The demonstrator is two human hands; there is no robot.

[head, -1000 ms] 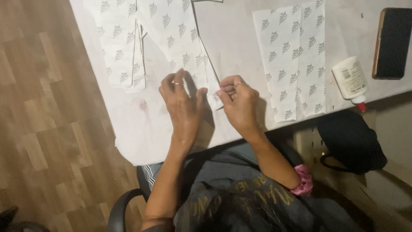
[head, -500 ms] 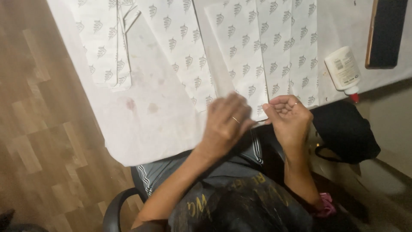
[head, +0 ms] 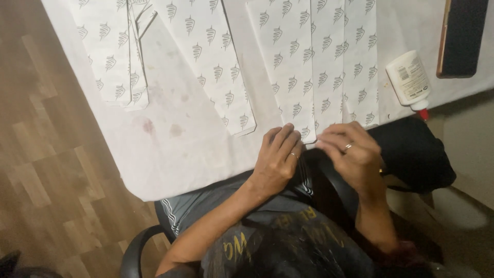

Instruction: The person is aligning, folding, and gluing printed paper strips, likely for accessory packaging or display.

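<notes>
Listing what I see from the head view, largest first.

Surface [head: 195, 149]: white covering with faint reddish stains, its near edge running level with my hands.

Sheets: printed paper with a repeating dark leaf motif, laid in long strips. The right-hand sheet [head: 319, 62] has its long axis running away from me, up the frame; its near short end lies at the surface edge, directly ahead of both hands. A second strip [head: 216, 67] lies to its left, and a third piece [head: 116, 62] further left, well apart from the hands.

Dark slab [head: 463, 36]: upper right corner, untouched.

Glue bottle [head: 409, 80]: white, red tip, lying on its side right of the sheet, nearer my right hand.

Left hand [head: 278, 159]: ringed, fingers flat and released, pressing the sheet's near end.

Right hand [head: 350, 149]: ringed, fingers curled toward the sheet's near corner; I cannot tell whether it pinches the paper. Both hands sit just beside each other.
</notes>
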